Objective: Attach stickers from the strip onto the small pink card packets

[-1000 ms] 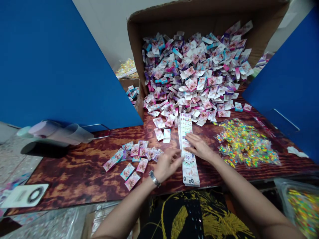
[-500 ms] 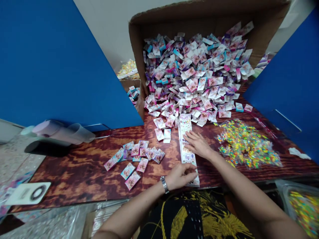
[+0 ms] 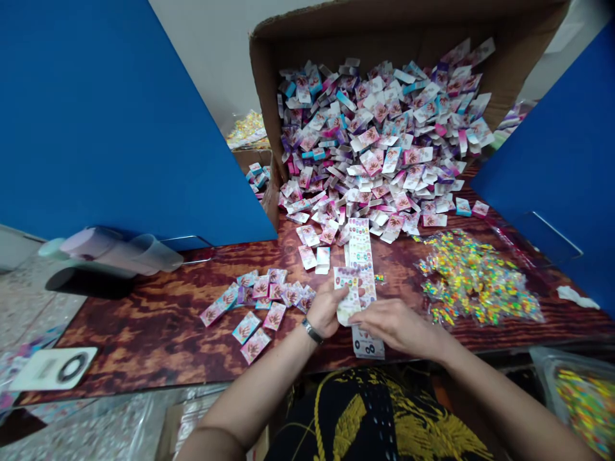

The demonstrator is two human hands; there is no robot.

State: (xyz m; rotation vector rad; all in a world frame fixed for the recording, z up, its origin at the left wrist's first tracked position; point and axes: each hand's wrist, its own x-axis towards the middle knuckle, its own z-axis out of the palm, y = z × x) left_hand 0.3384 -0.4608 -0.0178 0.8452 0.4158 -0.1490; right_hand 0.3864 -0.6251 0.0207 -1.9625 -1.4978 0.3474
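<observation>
A tipped cardboard box (image 3: 269,77) at the far side spills small packets (image 3: 379,147) onto the table (image 3: 144,333). Near centre, left hand (image 3: 327,308) and right hand (image 3: 391,323) pinch a folded sticker sheet (image 3: 346,296) above the sticker strip (image 3: 361,256).

Bright, even overhead light with soft shadows, strong wide-angle bending at the edges, slight blur at the corners.

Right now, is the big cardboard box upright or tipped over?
Tipped on its side: the cardboard box opens toward the table, small cards spilling out.
</observation>
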